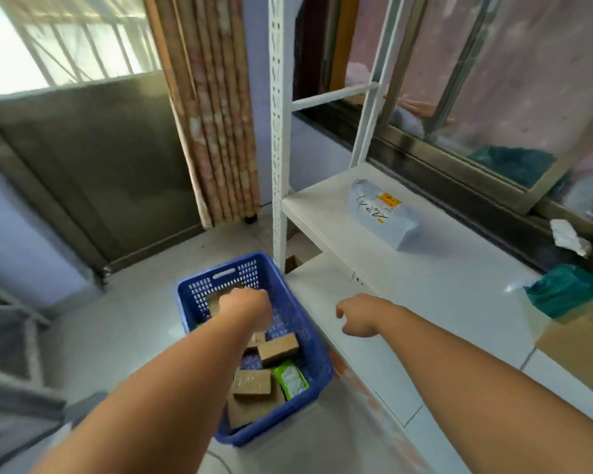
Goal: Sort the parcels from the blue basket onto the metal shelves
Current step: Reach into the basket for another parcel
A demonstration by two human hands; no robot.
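Note:
A blue basket (302, 323) stands on the floor beside the white metal shelf (322, 213). In it lie several brown cardboard parcels (277, 348) and a green and white packet (291, 378). My left hand (245, 307) reaches down into the far end of the basket over a brown parcel (216, 301); its fingers point away and are hidden, so any grip does not show. My right hand (356, 318) hangs loosely curled and holds nothing, over the edge of the white surface next to the basket. A grey plastic mailer (379, 213) with handwriting and a yellow label lies on the shelf.
A white tiled ledge (425, 302) runs along the window, with a green bag (562, 289), a cardboard box (582, 347) and crumpled paper (569, 236) at the right. A curtain (209, 107) hangs behind the shelf upright. Grey tiled floor (134, 319) lies left of the basket.

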